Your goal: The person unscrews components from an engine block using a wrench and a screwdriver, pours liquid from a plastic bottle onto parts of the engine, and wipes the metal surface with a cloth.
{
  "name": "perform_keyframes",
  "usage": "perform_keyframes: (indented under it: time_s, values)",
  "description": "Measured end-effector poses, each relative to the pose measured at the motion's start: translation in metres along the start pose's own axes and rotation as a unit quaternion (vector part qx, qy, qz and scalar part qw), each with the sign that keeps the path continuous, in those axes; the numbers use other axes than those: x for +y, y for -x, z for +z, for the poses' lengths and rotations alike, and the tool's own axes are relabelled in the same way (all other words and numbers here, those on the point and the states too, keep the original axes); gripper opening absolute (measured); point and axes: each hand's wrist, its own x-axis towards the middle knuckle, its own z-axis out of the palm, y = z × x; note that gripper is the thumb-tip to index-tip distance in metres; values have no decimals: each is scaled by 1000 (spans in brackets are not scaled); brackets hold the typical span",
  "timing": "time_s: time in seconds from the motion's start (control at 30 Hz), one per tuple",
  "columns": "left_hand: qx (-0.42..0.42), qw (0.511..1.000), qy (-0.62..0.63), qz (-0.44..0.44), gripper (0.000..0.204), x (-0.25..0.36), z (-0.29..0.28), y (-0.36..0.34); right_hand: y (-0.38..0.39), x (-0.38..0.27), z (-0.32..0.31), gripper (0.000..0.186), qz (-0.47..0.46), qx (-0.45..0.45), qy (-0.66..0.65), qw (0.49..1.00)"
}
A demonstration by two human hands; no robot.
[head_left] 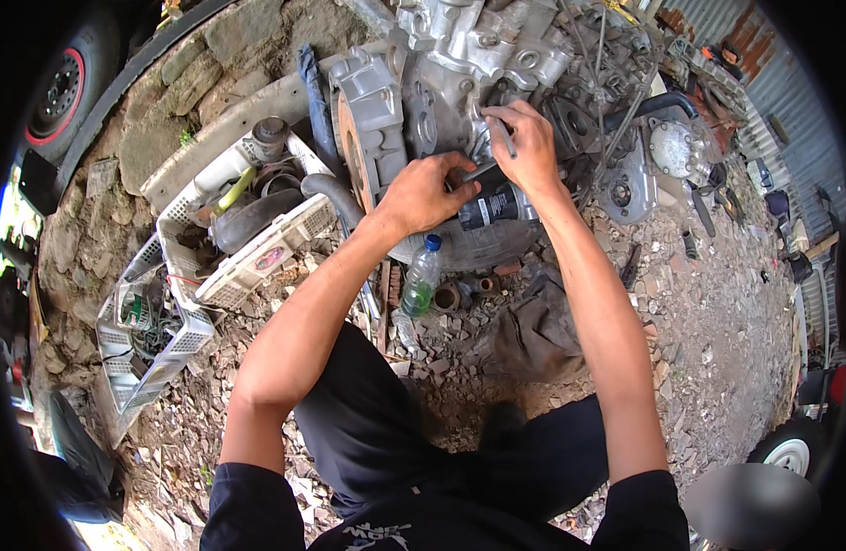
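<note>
A large grey metal engine stands ahead of me, with a bell-shaped housing on its left side. My right hand is closed on a thin grey metal tool against the engine. My left hand is just left of and lower than it, fingers curled at a small metal piece that they partly hide. A black cylinder like an oil filter lies under both hands, above a worn tire.
Plastic crates of parts, a bottle and a brown cloth lie around me on rubble. Loose metal parts are at right, a stone wall at left. Another person's legs show at lower left.
</note>
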Motion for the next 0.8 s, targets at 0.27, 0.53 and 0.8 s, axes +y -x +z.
perform_keyframes:
  time_s: [0.27,0.53,0.8]
  values:
    - [-6,1000,-15,-7,43,7,-5,-1,-16,16,-25,22,171,-33,-134,976]
    - [27,1000,-4,-8,46,-10,-14,2,-21,14,-48,33,351,-100,-496,788]
    - [33,999,-10,-1,46,-16,-15,2,-29,9,-58,26,298,-72,-303,902]
